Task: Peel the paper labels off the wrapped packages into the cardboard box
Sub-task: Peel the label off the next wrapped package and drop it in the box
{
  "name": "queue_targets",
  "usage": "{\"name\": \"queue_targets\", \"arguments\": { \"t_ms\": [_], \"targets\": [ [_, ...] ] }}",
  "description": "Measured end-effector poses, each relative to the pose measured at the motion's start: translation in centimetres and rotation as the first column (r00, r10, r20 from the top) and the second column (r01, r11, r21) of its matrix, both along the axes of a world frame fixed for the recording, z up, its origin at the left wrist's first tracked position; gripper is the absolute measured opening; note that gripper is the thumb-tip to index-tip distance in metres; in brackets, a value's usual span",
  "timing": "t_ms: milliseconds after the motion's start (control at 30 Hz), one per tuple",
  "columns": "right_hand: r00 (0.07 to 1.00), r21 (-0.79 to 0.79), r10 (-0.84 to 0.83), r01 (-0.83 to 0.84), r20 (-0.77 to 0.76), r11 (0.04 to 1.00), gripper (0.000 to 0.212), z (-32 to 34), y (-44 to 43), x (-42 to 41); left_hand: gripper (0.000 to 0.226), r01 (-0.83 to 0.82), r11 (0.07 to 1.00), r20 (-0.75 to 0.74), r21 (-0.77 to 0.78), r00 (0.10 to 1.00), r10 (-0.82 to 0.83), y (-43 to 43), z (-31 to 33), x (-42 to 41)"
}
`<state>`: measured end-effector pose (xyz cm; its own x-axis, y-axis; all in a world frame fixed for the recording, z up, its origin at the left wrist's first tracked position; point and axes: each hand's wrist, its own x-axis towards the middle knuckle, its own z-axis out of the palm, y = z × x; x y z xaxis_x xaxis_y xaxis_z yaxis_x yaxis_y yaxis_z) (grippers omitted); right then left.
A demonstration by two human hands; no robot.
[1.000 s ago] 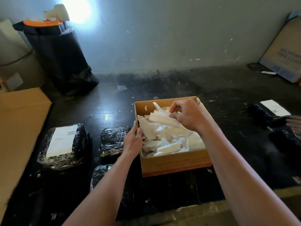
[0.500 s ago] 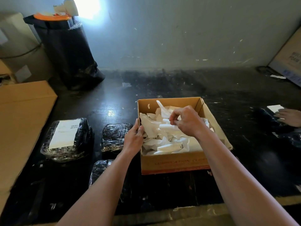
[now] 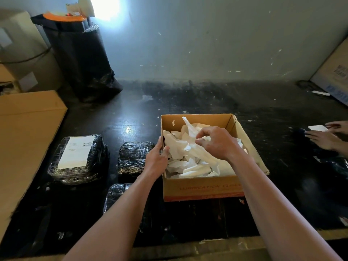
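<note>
An open cardboard box [image 3: 203, 189] stands on the dark floor, filled with a heap of peeled white paper labels [image 3: 194, 166]. My left hand [image 3: 158, 159] grips the box's left wall at the rim. My right hand [image 3: 218, 142] hovers over the heap, its fingers loosely apart and the thumb tip touching the paper. Left of the box lies a black wrapped package [image 3: 56, 166] with a white label [image 3: 75, 151] on top. Between it and the box sits an unlabelled wrapped package [image 3: 133, 157]. A third package [image 3: 116, 194] lies partly under my left forearm.
A large flat cardboard sheet [image 3: 24, 138] lies at far left. A black bagged bin [image 3: 79, 59] with an orange top stands by the wall. Another person's hands [image 3: 323, 138] work on a white label [image 3: 317, 128] at right. A big carton [image 3: 335, 72] leans at far right.
My right hand, pinched on a label strip before, has sunk toward the heap and spread its fingers. My left hand has stayed on the box wall. The view shifted slightly.
</note>
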<state>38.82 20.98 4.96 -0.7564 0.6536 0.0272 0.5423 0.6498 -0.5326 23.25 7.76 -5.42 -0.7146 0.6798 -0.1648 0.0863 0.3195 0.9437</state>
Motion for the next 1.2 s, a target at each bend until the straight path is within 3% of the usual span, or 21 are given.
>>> {"name": "queue_targets", "arguments": {
  "t_ms": [233,433,667,967,1067,1200],
  "targets": [
    [0.997,-0.012,0.080,-0.080,0.001,0.997,0.022,-0.1,-3.0,-3.5,0.045,-0.001,0.999,-0.087,-0.046,0.996,-0.003,-1.1,1.2,-0.6],
    [0.992,-0.067,0.124,-0.125,-0.019,0.990,0.028,-0.9,-6.3,-8.9,0.043,-0.114,0.981,-0.324,-0.154,0.944,0.058,-4.0,1.7,-4.4],
    [0.990,-0.160,0.115,-0.101,0.081,0.982,0.040,-3.7,-9.2,-16.2,0.037,-0.172,0.943,-0.385,-0.286,0.922,0.052,-7.5,-0.5,-10.1],
    [0.969,-0.237,-0.084,0.140,0.231,0.961,0.038,-12.4,-10.3,-20.6,0.021,-0.115,0.900,-0.311,-0.419,0.950,-0.023,-9.1,-5.9,-14.9],
    [0.949,-0.272,-0.191,0.259,0.253,0.927,0.038,-15.3,-10.1,-21.1,0.043,-0.095,0.891,-0.236,-0.443,0.972,-0.014,-9.1,-8.8,-15.9],
    [0.920,-0.326,-0.275,0.360,0.278,0.874,0.060,-17.8,-9.9,-21.2,0.063,-0.052,0.886,-0.110,-0.461,0.994,0.001,-9.1,-9.5,-15.8]
  ]
}}
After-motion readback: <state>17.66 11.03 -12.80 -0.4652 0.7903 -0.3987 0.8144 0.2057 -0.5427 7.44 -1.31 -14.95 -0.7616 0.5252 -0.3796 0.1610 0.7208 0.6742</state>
